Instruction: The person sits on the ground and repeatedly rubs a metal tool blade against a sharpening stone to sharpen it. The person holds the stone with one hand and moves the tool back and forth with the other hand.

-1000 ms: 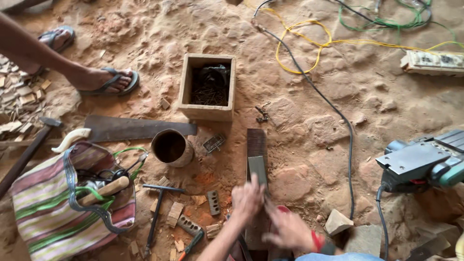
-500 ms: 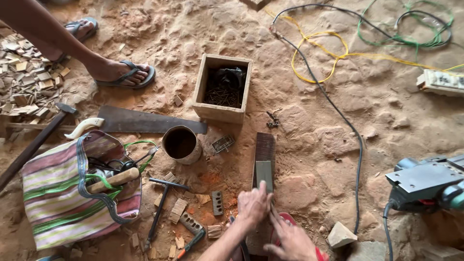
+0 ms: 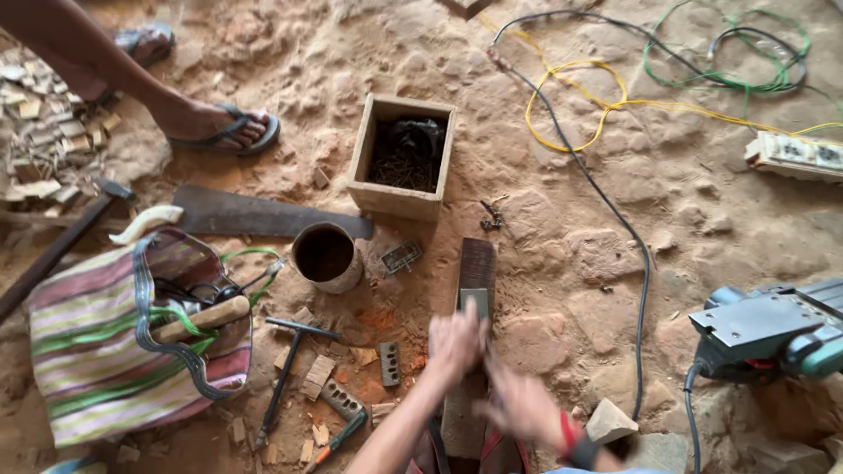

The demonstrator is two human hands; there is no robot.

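1. Dark, narrow wooden plank (image 3: 475, 290) lies lengthwise on the packed red dirt floor (image 3: 606, 202), running away from the person; its near end is hidden under the hands.
2. Left hand (image 3: 457, 344) presses a small grey rectangular block (image 3: 474, 303) onto the plank, fingers curled over its near end. The block's far end shows past the fingertips.
3. Right hand (image 3: 527, 408) is motion-blurred, low on the plank's right side; cannot tell whether its fingers are closed or loose, or what it holds.
4. Risk: the plank looks unclamped on uneven ground. A hard push could skid or twist it, and the left hand could slip off the block onto the wood.
5. Risk: loose pale wood offcuts (image 3: 318, 376) and a dark-headed hammer (image 3: 290, 373) lie just left of the plank; a sideways slip would carry knuckles into them.
6. Risk: black power cable (image 3: 628, 237) trails right of the plank toward the green-and-grey electric planer (image 3: 773, 333); a wide right-arm swing could snag it.
7. Against the earlier frames: both hands sit in much the same spot on the plank. The whole view has shifted, so the open wooden box of nails (image 3: 402, 156) and a bystander's sandalled foot (image 3: 215, 127) now show lower in frame.
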